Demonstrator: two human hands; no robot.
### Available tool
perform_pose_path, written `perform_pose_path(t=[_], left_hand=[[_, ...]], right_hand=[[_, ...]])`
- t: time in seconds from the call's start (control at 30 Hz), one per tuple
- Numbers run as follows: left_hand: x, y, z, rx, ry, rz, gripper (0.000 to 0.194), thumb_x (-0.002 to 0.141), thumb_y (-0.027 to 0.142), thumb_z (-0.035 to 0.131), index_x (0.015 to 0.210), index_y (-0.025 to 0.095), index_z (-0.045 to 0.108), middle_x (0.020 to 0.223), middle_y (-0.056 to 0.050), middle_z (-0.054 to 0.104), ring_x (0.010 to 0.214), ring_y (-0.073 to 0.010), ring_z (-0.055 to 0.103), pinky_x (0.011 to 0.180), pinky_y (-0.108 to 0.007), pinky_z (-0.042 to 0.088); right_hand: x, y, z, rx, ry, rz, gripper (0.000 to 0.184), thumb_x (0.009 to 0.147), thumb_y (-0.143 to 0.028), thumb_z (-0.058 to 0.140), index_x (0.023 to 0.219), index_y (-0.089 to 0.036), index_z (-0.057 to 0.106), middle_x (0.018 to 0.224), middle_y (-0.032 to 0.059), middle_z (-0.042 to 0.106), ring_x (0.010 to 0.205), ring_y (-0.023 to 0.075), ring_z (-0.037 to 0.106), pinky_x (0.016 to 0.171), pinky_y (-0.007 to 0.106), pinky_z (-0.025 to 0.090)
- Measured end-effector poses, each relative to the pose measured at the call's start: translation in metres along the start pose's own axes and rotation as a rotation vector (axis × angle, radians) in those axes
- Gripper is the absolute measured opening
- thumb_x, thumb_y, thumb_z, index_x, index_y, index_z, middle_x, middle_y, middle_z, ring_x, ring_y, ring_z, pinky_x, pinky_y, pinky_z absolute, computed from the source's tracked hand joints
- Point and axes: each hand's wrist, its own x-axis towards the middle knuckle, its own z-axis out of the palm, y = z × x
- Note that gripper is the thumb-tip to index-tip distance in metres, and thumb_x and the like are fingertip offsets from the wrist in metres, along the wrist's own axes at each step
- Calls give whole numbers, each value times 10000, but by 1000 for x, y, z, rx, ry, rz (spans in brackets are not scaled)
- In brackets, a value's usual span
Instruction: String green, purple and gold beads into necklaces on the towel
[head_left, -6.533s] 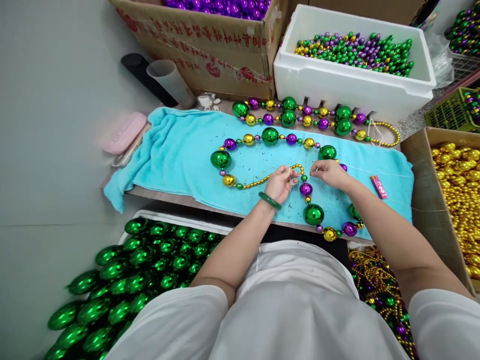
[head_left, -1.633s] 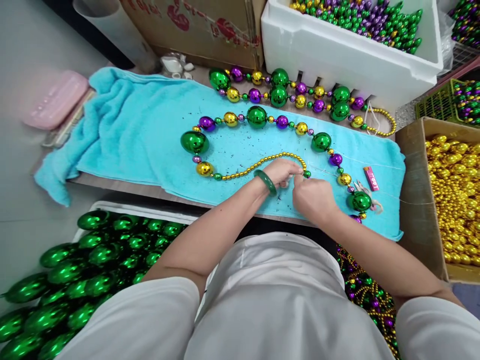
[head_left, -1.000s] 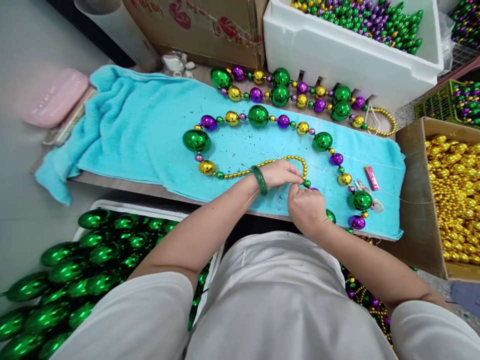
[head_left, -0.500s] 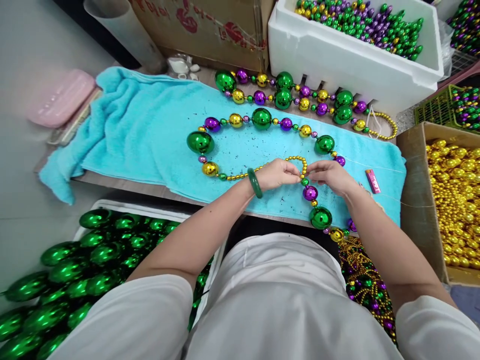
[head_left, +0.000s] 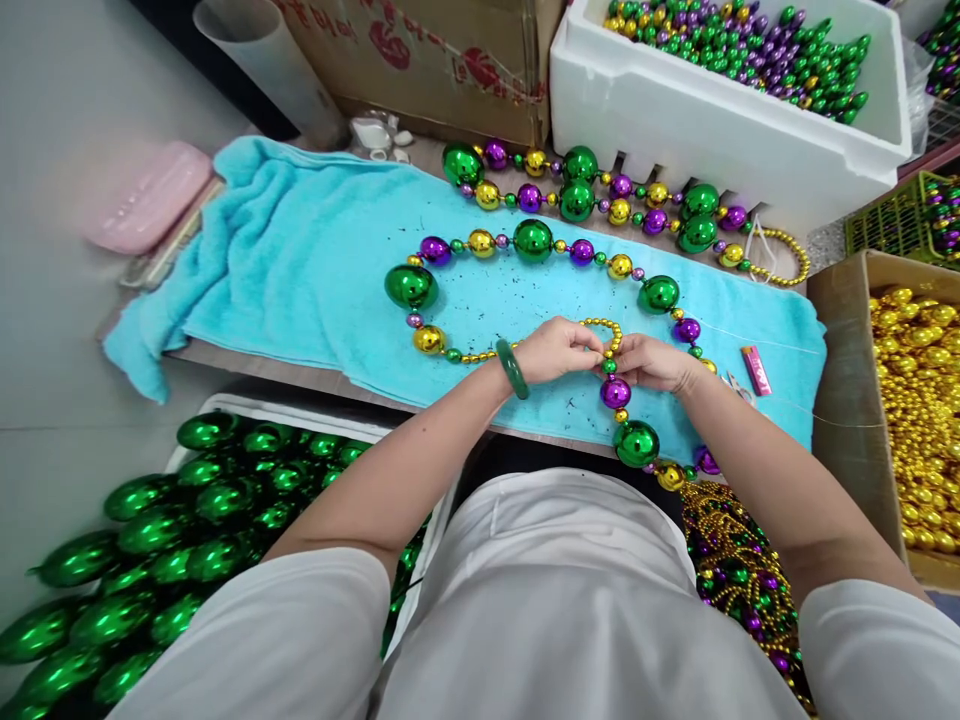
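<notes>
A bead necklace (head_left: 532,241) of green, purple and gold balls lies in a loop on the turquoise towel (head_left: 322,260). My left hand (head_left: 561,350), below a green bangle (head_left: 512,368) on the wrist, pinches the necklace where small gold beads meet a green one. Close against it, my right hand (head_left: 651,362) has its fingertips closed at the same spot; part of the grip is hidden. From there a purple ball (head_left: 615,393) and a large green ball (head_left: 636,443) hang toward the towel's front edge. A pink lighter (head_left: 756,371) and small scissors (head_left: 739,388) lie to the right.
A second bead necklace (head_left: 577,200) lies along the back edge, before a white foam box (head_left: 720,120) of beads. Gold beads fill a cardboard box (head_left: 840,350) at right. Large green beads (head_left: 154,527) sit in a tray at lower left. A pink case (head_left: 154,195) stands far left.
The view has shifted slightly, so the scene sits further right. My right hand has drawn in closer to my left at the necklace, and the hanging purple and green balls have swung slightly left.
</notes>
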Motion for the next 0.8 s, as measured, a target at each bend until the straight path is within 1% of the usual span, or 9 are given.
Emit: perform_pose_path(t=[0.07, 0.13, 0.2, 0.33, 0.43, 0.5, 0.63, 0.7, 0.8], left_hand=[[-1, -2, 2, 74, 30, -4, 147, 722, 228, 597, 743, 147, 718, 550, 47, 549, 557, -80, 444, 565, -204, 329], [-1, -4, 4, 134, 45, -6, 156, 743, 239, 590, 755, 154, 721, 561, 45, 547, 571, -85, 450, 572, -208, 326], [0, -5, 8, 178, 53, 6, 166, 766, 241, 577, 757, 161, 722, 609, 30, 588, 618, -98, 488, 600, -212, 341], [3, -7, 17, 287, 83, 5, 177, 790, 245, 567, 771, 169, 727, 632, 14, 616, 632, -114, 505, 610, -226, 342], [2, -9, 23, 406, 124, -32, 193, 804, 262, 561, 797, 179, 735, 644, 2, 633, 622, -129, 511, 601, -246, 334], [0, -9, 27, 504, 136, -52, 222, 826, 270, 531, 840, 193, 738, 693, -17, 667, 660, -150, 545, 619, -261, 344], [-2, -3, 37, 763, 103, -104, 297, 860, 265, 450, 946, 190, 724, 836, -88, 713, 787, -216, 617, 646, -297, 360], [-2, 0, 41, 851, 75, -124, 314, 856, 236, 427, 971, 171, 712, 857, -119, 712, 811, -239, 633, 646, -309, 363], [-2, 0, 42, 868, 67, -129, 318, 866, 240, 413, 970, 174, 706, 855, -122, 711, 810, -246, 637, 649, -315, 374]], right_hand=[[-7, -5, -2, -109, 69, 19, 190, 568, -231, 686, 671, -139, 556, 505, -47, 512, 417, 54, 372, 406, 194, 209], [-15, -13, -3, -242, 117, 5, 191, 600, -269, 685, 673, -148, 557, 469, -74, 451, 394, 45, 307, 406, 201, 167], [-23, -20, -3, -388, 167, -41, 179, 616, -279, 672, 690, -147, 576, 482, -80, 439, 418, 45, 302, 430, 202, 193], [-28, -23, -3, -629, 298, -144, 146, 619, -280, 610, 649, -138, 595, 545, -49, 478, 519, 70, 376, 509, 216, 287], [-26, -16, -6, -700, 371, -143, 158, 623, -295, 582, 631, -137, 588, 532, -48, 444, 520, 79, 363, 516, 229, 294], [-23, -12, -7, -746, 416, -141, 156, 630, -292, 572, 636, -136, 590, 538, -44, 445, 524, 84, 365, 520, 230, 298], [-17, -9, -5, -934, 516, -208, 157, 693, -237, 518, 688, -128, 631, 580, -20, 504, 580, 107, 422, 568, 231, 324], [-15, -10, -4, -1070, 531, -244, 187, 722, -182, 481, 723, -121, 658, 603, -2, 541, 598, 116, 436, 585, 235, 321], [-15, -12, -3, -1228, 510, -245, 227, 752, -138, 462, 776, -116, 686, 629, 17, 583, 598, 122, 447, 591, 238, 311]])
